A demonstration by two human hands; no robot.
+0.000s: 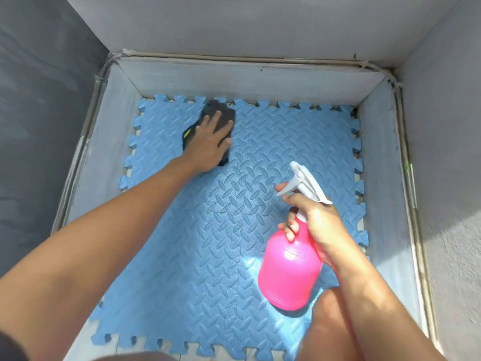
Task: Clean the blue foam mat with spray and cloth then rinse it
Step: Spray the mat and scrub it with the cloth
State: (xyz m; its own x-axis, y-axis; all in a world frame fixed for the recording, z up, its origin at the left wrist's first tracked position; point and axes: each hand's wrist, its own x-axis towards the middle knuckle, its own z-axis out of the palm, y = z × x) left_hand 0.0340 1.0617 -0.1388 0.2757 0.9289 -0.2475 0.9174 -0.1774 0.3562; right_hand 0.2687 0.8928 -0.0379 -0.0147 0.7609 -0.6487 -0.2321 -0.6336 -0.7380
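On the blue foam mat (234, 230), far-left corner | left hand (208, 144) flat, pressing dark cloth (218, 113) | right hand (316, 225) clenched around pink spray bottle (289, 272) above mat's near-right | wiping underway; rinse pending

No readable text, labels, brands or numbers anywhere.

Head-worn view — steeply downward, close over the blue foam mat (208, 230) (single camera)

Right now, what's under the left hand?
The left hand lies flat on a dark cloth, pressing it onto the blue foam mat. A yellow patch shows at the cloth's left edge; the mat beneath it is hidden.
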